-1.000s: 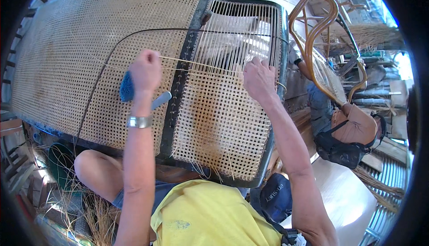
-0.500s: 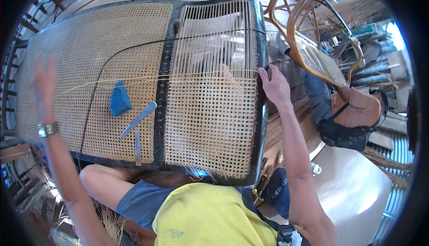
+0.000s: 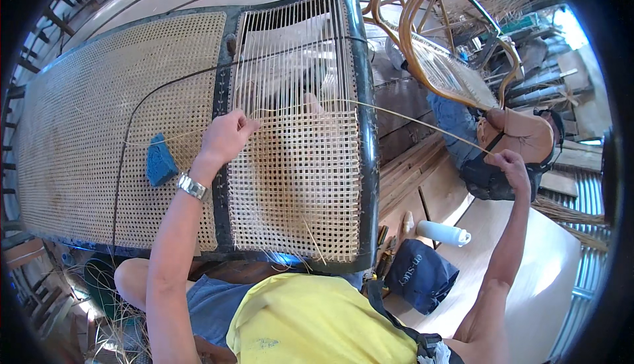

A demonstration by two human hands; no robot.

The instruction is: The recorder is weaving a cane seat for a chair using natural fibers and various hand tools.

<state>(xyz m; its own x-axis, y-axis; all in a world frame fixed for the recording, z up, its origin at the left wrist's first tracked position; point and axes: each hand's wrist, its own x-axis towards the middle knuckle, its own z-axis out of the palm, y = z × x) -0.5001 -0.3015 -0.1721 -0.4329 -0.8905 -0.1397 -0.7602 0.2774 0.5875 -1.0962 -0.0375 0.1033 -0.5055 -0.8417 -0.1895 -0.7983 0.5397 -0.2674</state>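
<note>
On the far L, a big woven cane panel fills its part of the dark frame, fully meshed, w/ a dark cord arcing over it. A blue sponge rests on its R part, near the wrist w/ the metal watch. Next, the person's L hand is at the bar btwn the two panels, fingers curled in, thumb close to forefinger; can't tell if it grips anything. R of that, the small cane panel: lower part meshed, upper part only lengthwise strands. A pale cane strand crosses where the two parts meet, then runs out past the frame's R rail, slanting down to the R hand. Below that, a dark blue bag and a white bottle, side by side. Above, a curved wooden chair frame, w/ another person just below it. Far R, the person's R hand is raised, fingers folded, thumb + forefinger pinching the strand nr its end.
</note>
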